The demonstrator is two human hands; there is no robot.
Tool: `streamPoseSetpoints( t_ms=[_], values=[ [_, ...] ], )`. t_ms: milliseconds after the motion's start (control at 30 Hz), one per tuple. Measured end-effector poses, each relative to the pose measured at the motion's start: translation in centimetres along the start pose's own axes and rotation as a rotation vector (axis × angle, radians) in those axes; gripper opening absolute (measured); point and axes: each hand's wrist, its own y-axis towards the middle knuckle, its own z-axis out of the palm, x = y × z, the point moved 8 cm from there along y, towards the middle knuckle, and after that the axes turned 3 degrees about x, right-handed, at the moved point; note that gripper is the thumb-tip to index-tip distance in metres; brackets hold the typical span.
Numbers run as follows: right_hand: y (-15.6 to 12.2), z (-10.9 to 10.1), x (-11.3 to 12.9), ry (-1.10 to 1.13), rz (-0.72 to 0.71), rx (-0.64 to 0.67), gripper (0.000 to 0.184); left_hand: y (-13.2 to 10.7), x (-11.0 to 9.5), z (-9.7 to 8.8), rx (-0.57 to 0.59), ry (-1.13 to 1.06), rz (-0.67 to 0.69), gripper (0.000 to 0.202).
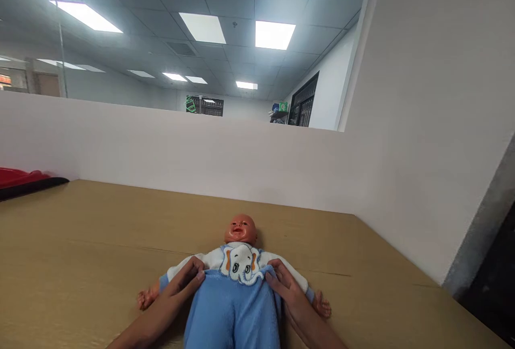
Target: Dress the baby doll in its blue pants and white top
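Observation:
A baby doll [240,229] lies on its back on a tan tabletop [100,242], head toward the wall and arms spread out. It wears a white top with blue cuffs and an elephant face [241,263] on the chest. Blue pants [233,311] cover its lower body, with their waistband just under the elephant. My left hand [188,279] pinches the waistband at its left end. At the right end, my right hand [284,284] grips the same waistband, fingers closed on the cloth. The doll's feet are out of view below.
A red object with a black edge [32,185] sits at the far left of the table. A low white wall [201,156] runs along the back, with glass above it. At right stands a grey-white wall [422,150].

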Motion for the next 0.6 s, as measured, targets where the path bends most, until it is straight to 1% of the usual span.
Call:
streamPoseSetpoints(
  t_ms=[67, 100, 167, 233, 300, 367, 433, 467, 533, 567, 600],
  values=[
    [0.8, -0.8, -0.5, -0.080, -0.046, 0.006, 0.056, 0.0, 0.7, -0.1, -0.056, -0.086, -0.054, 0.049],
    [1.1, -1.0, -0.7, -0.130, -0.071, 0.017, 0.055, 0.1, 1.0, 0.0, -0.064, -0.103, -0.074, 0.051],
    [1.2, -1.1, -0.8, -0.233, -0.117, 0.045, 0.052, 0.3, 1.4, 0.4, -0.047, -0.065, -0.089, 0.057],
    [1.0, -1.3, -0.8, -0.313, -0.142, 0.054, 0.048, 0.4, 1.5, 0.9, -0.009, 0.032, -0.090, 0.058],
    [0.4, -1.6, -0.4, -0.432, -0.163, 0.051, 0.040, 0.3, 1.4, 0.9, 0.024, 0.160, -0.072, 0.054],
    [-0.3, -2.2, 0.4, -0.604, -0.215, 0.044, 0.028, 0.1, 1.1, 0.5, 0.069, 0.305, -0.022, 0.046],
    [-1.1, -2.8, 1.2, -0.745, -0.265, 0.068, 0.015, -0.3, 0.7, -0.1, 0.110, 0.459, 0.050, 0.038],
    [-1.4, -2.9, 1.4, -0.787, -0.279, 0.102, 0.022, -0.4, 0.6, -0.4, 0.132, 0.526, 0.089, 0.031],
    [-2.1, -2.8, 1.6, -0.871, -0.283, 0.185, 0.042, -0.6, 0.3, -0.7, 0.169, 0.628, 0.157, 0.023],
    [-2.4, -2.6, 1.6, -0.917, -0.281, 0.215, 0.048, -0.6, 0.3, -0.5, 0.187, 0.663, 0.181, 0.022],
    [-2.7, -2.4, 1.6, -0.958, -0.272, 0.230, 0.049, -0.6, 0.4, -0.2, 0.200, 0.685, 0.196, 0.023]
  ],
)
